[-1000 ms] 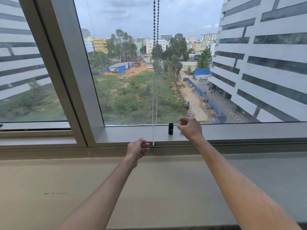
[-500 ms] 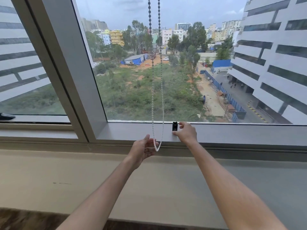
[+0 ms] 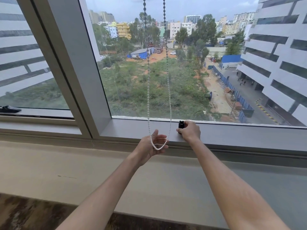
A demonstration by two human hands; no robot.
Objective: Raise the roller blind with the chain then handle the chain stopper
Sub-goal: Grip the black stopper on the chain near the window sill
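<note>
A white bead chain (image 3: pixel 168 90) hangs in a loop in front of the window glass, and its bottom curve lies across my left hand (image 3: pixel 153 144). That hand is open, palm turned up, with the fingers spread behind the loop. A small black chain stopper (image 3: pixel 180 125) stands upright on the grey window frame (image 3: pixel 249 135), right of the chain. My right hand (image 3: pixel 190 131) is closed around the stopper from the right, thumb and fingers pinching its lower part. The blind itself is out of view above.
A wide beige sill (image 3: pixel 99 171) runs below the frame towards me. A slanted grey mullion (image 3: pixel 66 63) divides the window at left, with a black handle (image 3: pixel 10 109) on the far left pane. Dark patterned floor (image 3: pixel 33 216) shows at bottom left.
My right hand has come down from beside the stopper and closed on it. My left hand has opened under the chain loop. The view has shifted closer and slightly right.
</note>
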